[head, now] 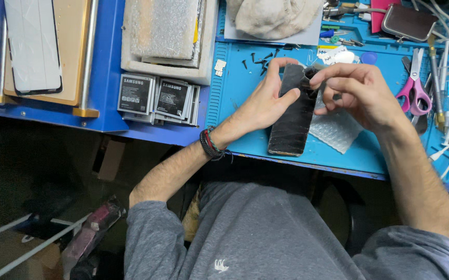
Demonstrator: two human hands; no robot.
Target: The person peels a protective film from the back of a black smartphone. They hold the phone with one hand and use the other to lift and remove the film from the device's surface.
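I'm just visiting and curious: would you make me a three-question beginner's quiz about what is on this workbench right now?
1. True or false: both hands touch the dark phone.
2. Which lies right of the right hand? A) pink scissors B) a hammer C) a cup
3. Fill in: the stack of phone batteries lies to the ____ of the left hand.

Key
1. True: the left hand steadies the phone's edge, and the right hand pinches at its top end.
2. A.
3. Left, on the blue bench beyond the blue mat.
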